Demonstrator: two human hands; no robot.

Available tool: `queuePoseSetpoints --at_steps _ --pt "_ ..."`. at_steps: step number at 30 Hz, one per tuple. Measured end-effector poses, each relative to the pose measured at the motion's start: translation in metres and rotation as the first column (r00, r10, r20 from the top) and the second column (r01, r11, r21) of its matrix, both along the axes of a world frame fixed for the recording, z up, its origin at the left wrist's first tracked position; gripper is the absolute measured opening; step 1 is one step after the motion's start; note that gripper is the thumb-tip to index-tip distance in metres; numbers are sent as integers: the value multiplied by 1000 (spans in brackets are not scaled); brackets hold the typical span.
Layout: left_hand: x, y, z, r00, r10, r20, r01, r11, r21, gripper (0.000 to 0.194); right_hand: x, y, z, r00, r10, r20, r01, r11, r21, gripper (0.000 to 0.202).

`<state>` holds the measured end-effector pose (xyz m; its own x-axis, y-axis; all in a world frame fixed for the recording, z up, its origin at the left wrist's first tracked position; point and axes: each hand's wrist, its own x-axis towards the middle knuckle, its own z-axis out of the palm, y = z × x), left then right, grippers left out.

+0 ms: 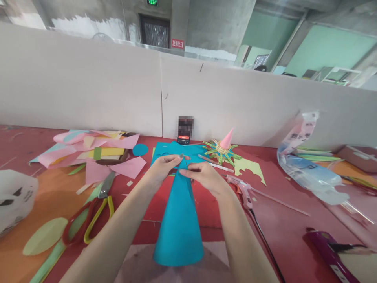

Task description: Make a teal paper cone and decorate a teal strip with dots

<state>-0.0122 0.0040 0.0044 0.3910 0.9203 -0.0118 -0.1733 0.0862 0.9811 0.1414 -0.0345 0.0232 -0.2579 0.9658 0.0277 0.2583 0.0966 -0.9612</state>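
A blue paper cone (179, 220) stands out toward me, its wide end nearest and its narrow tip away from me. My left hand (167, 163) pinches the tip from the left, thumb and fingers together. From the right, my right hand (202, 175) presses its fingers on the cone just below the tip. Both hands are closed on the paper. Behind them lie blue paper sheets (165, 148). To the right of my right hand is a pink hot glue gun (243, 190) with a black cord.
Scissors (106, 188) with red and yellow handles lie left, by pink paper scraps (98, 173). A small pink-coned paper craft (225, 145) stands at the back. A plastic bag (312, 173) and a purple tool (326, 247) are right. A white partition (88, 86) rises behind.
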Motion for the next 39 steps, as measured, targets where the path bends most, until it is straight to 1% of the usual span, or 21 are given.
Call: queuePoseSetpoints --at_steps 2,5,9,14,16,20,25,28,32,39 --pt "-1 1 0 1000 0 -11 0 1000 8 39 0 -1 0 1000 -2 13 2 1000 -2 41" --pt "-1 0 4 993 47 -110 -41 998 50 37 1 0 0 1000 -9 29 9 1000 5 43" --pt "-1 -3 11 965 128 -228 -89 981 174 31 0 0 -1 999 -10 49 9 1000 16 43" --pt "1 -5 15 916 251 -312 -148 936 319 27 0 0 -3 999 -15 47 15 1000 9 44" --pt "1 -5 15 913 265 -309 -155 928 339 26 0 0 -2 999 -4 36 4 1000 3 43" --pt "0 -6 16 922 254 -292 -153 932 329 24 -1 -2 1 1000 3 12 -3 1000 -4 42" --pt "1 -7 16 905 309 -294 -187 907 377 25 -3 -3 3 1000 -17 -3 17 1000 7 40" --pt "2 -7 16 900 325 -292 -191 894 406 27 -4 -1 2 999 -40 -4 40 997 64 39" --pt "0 -8 16 910 308 -278 -184 900 396 29 -5 1 0 995 -96 15 92 981 171 37" --pt "2 -12 20 908 334 -251 -216 890 403 24 -5 2 0 996 -86 38 76 973 216 38"
